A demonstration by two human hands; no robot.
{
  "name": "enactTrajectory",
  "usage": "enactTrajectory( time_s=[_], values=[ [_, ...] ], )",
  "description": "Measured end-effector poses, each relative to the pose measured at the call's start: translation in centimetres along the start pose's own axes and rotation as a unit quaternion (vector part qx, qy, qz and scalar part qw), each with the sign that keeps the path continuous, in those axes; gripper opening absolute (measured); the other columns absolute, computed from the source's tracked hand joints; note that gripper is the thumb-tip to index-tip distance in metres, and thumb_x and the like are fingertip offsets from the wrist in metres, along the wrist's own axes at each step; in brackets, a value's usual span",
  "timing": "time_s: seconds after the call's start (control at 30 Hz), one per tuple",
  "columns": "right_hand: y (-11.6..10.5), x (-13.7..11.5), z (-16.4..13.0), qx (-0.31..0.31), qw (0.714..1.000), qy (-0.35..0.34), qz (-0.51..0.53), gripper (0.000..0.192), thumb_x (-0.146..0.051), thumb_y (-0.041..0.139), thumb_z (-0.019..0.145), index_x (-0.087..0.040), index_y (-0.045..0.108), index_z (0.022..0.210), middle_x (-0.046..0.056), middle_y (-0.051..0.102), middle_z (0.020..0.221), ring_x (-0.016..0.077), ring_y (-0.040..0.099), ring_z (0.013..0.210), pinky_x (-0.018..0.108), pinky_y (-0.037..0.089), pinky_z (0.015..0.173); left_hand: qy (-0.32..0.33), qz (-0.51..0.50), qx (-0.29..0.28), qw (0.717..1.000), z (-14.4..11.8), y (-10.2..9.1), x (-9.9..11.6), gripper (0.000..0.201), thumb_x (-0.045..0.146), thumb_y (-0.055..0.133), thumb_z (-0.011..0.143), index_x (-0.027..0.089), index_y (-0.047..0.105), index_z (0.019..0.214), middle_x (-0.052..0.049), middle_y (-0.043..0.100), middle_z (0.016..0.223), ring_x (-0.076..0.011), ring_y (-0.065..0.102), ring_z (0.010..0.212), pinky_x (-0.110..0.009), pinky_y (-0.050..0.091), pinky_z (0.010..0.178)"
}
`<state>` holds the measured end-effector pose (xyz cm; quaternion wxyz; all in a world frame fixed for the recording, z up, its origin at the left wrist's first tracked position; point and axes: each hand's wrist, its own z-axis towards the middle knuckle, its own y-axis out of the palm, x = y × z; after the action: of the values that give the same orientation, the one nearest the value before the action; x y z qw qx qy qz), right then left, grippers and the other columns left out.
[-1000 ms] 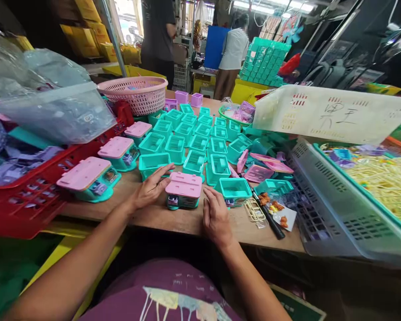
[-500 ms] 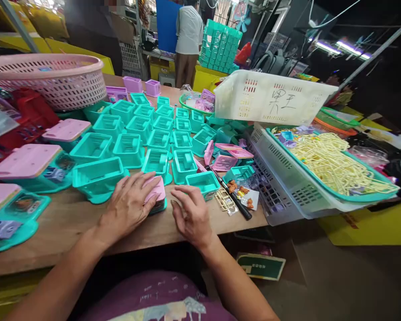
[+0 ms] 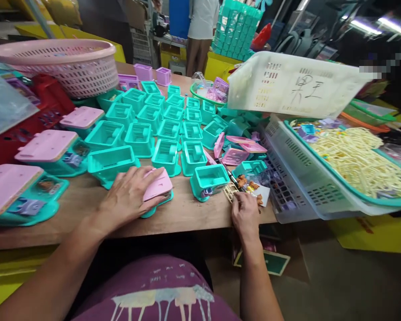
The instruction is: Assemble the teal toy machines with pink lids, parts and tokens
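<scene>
My left hand is wrapped over a small teal box with a pink lid, fingers across the lid and thumb along the near side. The box rests on the wooden table by its front edge. Further right, my right hand has its fingers curled over the handle of a black-handled tool; only its thin front part shows, and its exact kind is hidden. Beside those fingers lie cream plastic pieces and small brown figures. Between my hands stands an open teal box.
Rows of open teal boxes cover the table's middle. Lidded boxes stand at left, below a pink basket. Loose pink lids lie right of centre. White crates and a tray of cream pieces flank the right.
My right hand has moved right, from beside the lidded box onto the black tool's handle. My left hand stays on the lidded box. The view has shifted, so the scene sits differently.
</scene>
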<state>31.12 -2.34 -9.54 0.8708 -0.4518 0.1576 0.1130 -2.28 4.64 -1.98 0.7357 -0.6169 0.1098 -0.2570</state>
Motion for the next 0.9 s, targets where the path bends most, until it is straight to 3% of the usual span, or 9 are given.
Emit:
enactTrajectory(
  time_s=[0.1, 0.23, 0.3, 0.43, 0.57, 0.67, 0.8, 0.9],
  values=[
    [-0.2, 1.4, -0.6, -0.028, 0.999, 0.013, 0.023, 0.02, -0.018, 0.048, 0.093, -0.017, 0.067, 0.099, 0.009, 0.067, 0.098, 0.0218, 0.058, 0.094, 0.039, 0.048, 0.087, -0.022, -0.026, -0.03, 0.999, 0.1, -0.3, -0.4, 0.065, 0.065, 0.04, 0.092, 0.026, 0.044, 0.143, -0.011, 0.053, 0.137, -0.036, 0.05, 0.121, -0.054, 0.043, 0.097],
    [-1.3, 0.3, -0.7, 0.017, 0.997, 0.014, 0.07, 0.018, -0.02, 0.051, 0.094, -0.017, 0.066, 0.102, 0.008, 0.067, 0.099, 0.0208, 0.06, 0.095, 0.038, 0.049, 0.089, -0.064, -0.152, -0.003, 0.986, -0.3, -0.6, -1.4, 0.066, 0.061, 0.025, 0.097, 0.02, 0.039, 0.146, -0.01, 0.049, 0.143, -0.0287, 0.046, 0.132, -0.046, 0.036, 0.112],
    [-1.5, -1.7, -0.7, 0.02, 0.994, 0.003, 0.107, 0.018, -0.019, 0.053, 0.093, -0.019, 0.065, 0.106, 0.007, 0.065, 0.102, 0.0196, 0.061, 0.095, 0.037, 0.049, 0.089, -0.086, -0.188, 0.001, 0.978, -1.0, -0.5, -2.1, 0.07, 0.063, 0.031, 0.095, 0.018, 0.035, 0.148, -0.01, 0.046, 0.147, -0.0281, 0.044, 0.134, -0.044, 0.034, 0.114],
    [-0.8, -7.2, -0.7, -0.071, 0.967, -0.095, 0.224, 0.025, -0.014, 0.053, 0.093, -0.022, 0.062, 0.115, 0.006, 0.063, 0.104, 0.0164, 0.061, 0.095, 0.031, 0.051, 0.084, -0.092, -0.203, -0.02, 0.975, -3.0, 0.3, -2.9, 0.091, 0.063, 0.062, 0.08, 0.018, 0.028, 0.151, -0.012, 0.04, 0.151, -0.0315, 0.039, 0.138, -0.046, 0.033, 0.116],
    [0.8, -11.7, -0.5, -0.118, 0.945, -0.153, 0.265, 0.03, -0.018, 0.053, 0.094, -0.024, 0.059, 0.122, 0.009, 0.061, 0.112, 0.0193, 0.06, 0.104, 0.034, 0.053, 0.088, -0.092, -0.224, 0.039, 0.97, -5.0, 0.9, -1.8, 0.086, 0.046, 0.073, 0.077, 0.022, 0.032, 0.149, -0.01, 0.044, 0.148, -0.0287, 0.041, 0.137, -0.043, 0.034, 0.116],
    [2.7, -13.7, -0.3, -0.147, 0.938, -0.184, 0.255, 0.049, -0.03, 0.058, 0.092, -0.025, 0.047, 0.139, 0.013, 0.052, 0.132, 0.0273, 0.053, 0.12, 0.046, 0.051, 0.096, -0.085, -0.262, 0.056, 0.96, -6.0, 0.9, -0.8, 0.092, 0.042, 0.079, 0.07, 0.022, 0.033, 0.148, -0.01, 0.045, 0.147, -0.0289, 0.041, 0.136, -0.043, 0.035, 0.115],
    [6.5, -15.9, -0.5, -0.15, 0.923, -0.216, 0.283, 0.084, -0.048, 0.065, 0.084, -0.025, 0.023, 0.153, 0.018, 0.038, 0.146, 0.0374, 0.046, 0.129, 0.059, 0.048, 0.098, -0.096, -0.289, 0.081, 0.949, -6.8, 0.8, -1.1, 0.101, 0.05, 0.079, 0.069, 0.02, 0.028, 0.15, -0.014, 0.042, 0.148, -0.0314, 0.037, 0.139, -0.046, 0.033, 0.117],
    [8.7, -17.3, -1.3, -0.111, 0.926, -0.211, 0.292, 0.104, -0.064, 0.067, 0.074, -0.021, 0.017, 0.155, 0.022, 0.036, 0.145, 0.0453, 0.046, 0.124, 0.066, 0.047, 0.091, -0.114, -0.295, 0.061, 0.947, -8.1, 1.1, -1.4, 0.101, 0.062, 0.07, 0.075, 0.019, 0.021, 0.153, -0.017, 0.037, 0.152, -0.0337, 0.035, 0.141, -0.05, 0.031, 0.117]
  ],
)
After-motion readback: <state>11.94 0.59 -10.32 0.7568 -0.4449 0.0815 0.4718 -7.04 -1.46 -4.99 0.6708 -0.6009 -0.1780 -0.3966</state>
